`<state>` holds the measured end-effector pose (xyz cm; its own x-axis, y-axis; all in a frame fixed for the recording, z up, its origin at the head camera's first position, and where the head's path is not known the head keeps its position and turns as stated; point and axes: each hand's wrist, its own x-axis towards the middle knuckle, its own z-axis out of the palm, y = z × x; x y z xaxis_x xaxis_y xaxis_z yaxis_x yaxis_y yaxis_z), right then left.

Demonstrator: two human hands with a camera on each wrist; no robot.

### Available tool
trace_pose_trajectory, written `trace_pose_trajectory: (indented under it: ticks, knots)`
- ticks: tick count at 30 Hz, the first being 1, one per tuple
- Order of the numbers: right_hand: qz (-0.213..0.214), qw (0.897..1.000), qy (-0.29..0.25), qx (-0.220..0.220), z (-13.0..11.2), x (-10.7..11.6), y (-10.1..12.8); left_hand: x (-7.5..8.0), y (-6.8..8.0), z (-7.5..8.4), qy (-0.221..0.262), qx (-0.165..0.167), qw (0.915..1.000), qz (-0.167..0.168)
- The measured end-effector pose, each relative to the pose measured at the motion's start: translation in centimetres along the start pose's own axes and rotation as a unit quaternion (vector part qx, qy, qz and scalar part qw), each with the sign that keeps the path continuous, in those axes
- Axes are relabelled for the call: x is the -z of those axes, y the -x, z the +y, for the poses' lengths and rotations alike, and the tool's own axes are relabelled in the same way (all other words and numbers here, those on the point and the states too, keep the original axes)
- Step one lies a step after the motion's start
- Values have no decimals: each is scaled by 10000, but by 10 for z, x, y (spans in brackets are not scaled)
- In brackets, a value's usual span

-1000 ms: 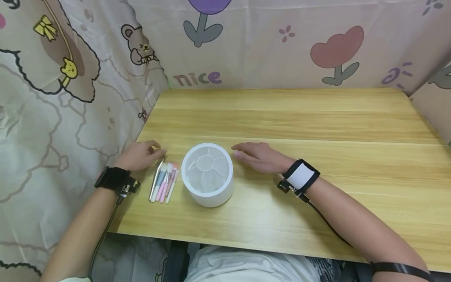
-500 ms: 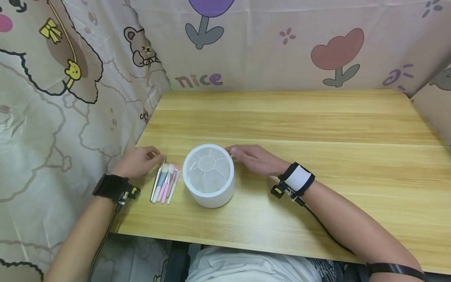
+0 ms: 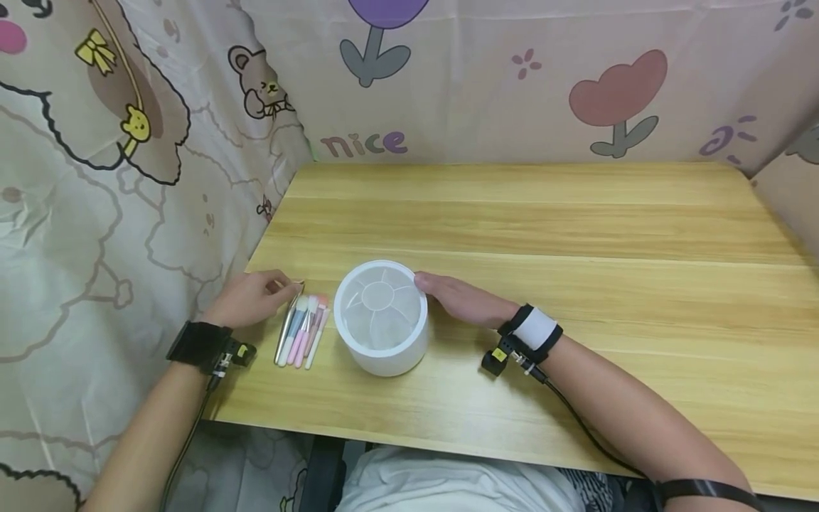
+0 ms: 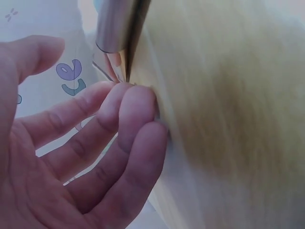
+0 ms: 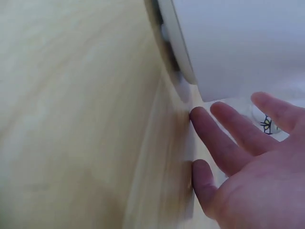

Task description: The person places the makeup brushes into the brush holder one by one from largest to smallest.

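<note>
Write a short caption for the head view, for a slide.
Right hand touches white holder; left hand touches brushes on wooden table.

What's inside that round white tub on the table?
The round white tub holds only dividers: a round middle cell ringed by wedge compartments, all looking empty. The near wall hides the bottom on that side. The brushes lie outside, on its left.

My left hand (image 3: 252, 297) lies lower left, fingers (image 4: 125, 119) loosely curled; my right hand (image 3: 462, 299) lies flat mid-frame, fingers (image 5: 217, 138) straight.
</note>
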<state>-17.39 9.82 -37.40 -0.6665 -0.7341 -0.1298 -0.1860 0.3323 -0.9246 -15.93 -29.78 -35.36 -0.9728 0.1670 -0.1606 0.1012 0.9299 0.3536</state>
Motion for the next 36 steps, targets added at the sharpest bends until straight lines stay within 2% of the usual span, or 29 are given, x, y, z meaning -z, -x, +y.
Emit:
trace_pose_trajectory:
  ticks: [3, 7, 17, 20, 24, 36]
  knots:
    - [-57, 9997, 10, -235, 0, -1, 1, 0, 1, 0, 84, -7, 10000, -49]
    - [-110, 9994, -86, -327, -1, -4, 2, -1, 3, -1, 154, -50, 9999, -21]
    - [-338, 9986, -346, 194, 2, -7, 1, -5, 13, -4, 87, -178, 9995, 253]
    - [-372, 9979, -422, 313, 5, -7, 1, -6, 15, -6, 161, -153, 9995, 235]
    - [-232, 9983, -465, 268, 8, -8, 3, -6, 15, -8, 292, -136, 9993, 176]
    - [389, 9979, -480, 208, 12, -16, 7, -13, 17, -9, 61, -237, 9993, 271]
